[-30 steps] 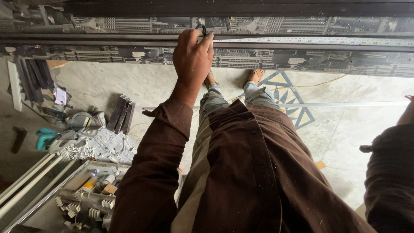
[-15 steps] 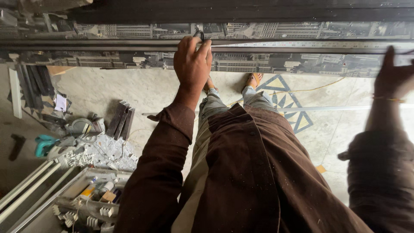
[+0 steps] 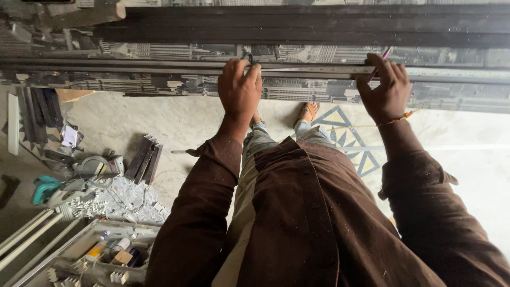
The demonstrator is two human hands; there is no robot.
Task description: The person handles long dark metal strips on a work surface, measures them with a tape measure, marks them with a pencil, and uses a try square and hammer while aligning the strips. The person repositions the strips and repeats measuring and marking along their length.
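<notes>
Your right hand (image 3: 387, 90) has now joined your left hand (image 3: 240, 90) on the long dark metal rail (image 3: 313, 69), fingers curled on a slim pencil-like marker (image 3: 383, 56); left fingers press it flat.

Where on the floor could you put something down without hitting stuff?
The pale floor right of the patterned tile is bare. So is the strip between the dark bars and the feet. The lower left is crowded: tools, scraps, a tray.
</notes>
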